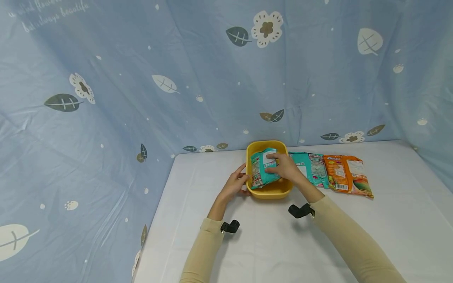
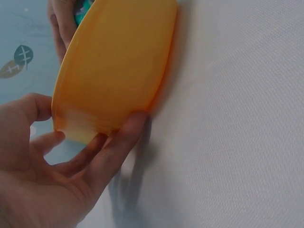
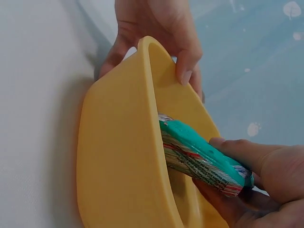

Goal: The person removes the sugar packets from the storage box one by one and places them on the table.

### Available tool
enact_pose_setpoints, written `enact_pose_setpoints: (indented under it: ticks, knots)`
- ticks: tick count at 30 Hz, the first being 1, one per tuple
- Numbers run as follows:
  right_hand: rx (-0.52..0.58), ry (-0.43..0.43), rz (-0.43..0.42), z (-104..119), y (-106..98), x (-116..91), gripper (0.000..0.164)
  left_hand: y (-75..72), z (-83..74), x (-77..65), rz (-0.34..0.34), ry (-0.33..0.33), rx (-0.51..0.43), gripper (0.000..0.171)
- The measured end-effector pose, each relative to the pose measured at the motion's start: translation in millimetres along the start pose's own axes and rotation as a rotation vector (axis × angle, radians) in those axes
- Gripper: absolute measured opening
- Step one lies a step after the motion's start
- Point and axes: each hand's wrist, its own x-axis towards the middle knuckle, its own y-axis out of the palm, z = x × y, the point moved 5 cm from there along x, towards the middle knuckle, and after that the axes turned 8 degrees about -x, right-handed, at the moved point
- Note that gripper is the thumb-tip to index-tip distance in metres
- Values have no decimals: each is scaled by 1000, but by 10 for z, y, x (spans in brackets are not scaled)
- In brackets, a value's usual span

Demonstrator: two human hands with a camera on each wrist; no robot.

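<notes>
A yellow plastic basin [image 1: 270, 195] stands on the white table. My left hand [image 1: 233, 184] holds its left side. The thumb [image 3: 184, 78] lies over the rim in the right wrist view, while the other fingers bear against the outer wall [image 2: 114, 61] in the left wrist view. Inside the basin, a teal food packet [image 1: 259, 169] leans at a tilt. My right hand [image 1: 286, 168] pinches that packet's right edge; in the right wrist view, the thumb is above the packet [image 3: 202, 159] and fingers are beneath it. Part of the packet is hidden by this hand.
Just right of the basin, a second teal packet [image 1: 307, 167] lies on the table, partly behind my right hand. Beside it is an orange food packet [image 1: 345, 175]. A blue patterned curtain [image 1: 219, 78] hangs along the back and left of the table.
</notes>
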Motion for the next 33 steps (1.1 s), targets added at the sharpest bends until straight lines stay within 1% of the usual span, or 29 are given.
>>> enact_pose_setpoints:
  ticks: [10,21,33]
  knots:
    - [39,-26,-5,46,-28,-57,60,0,-1,5,-1,9,3,62]
    - [42,-27,-8,70,-52,-78,60,0,-18,-10,9,4,1,61]
    - [45,-35,-22,134,-105,-137,60,-4,3,8,11,1,2,61]
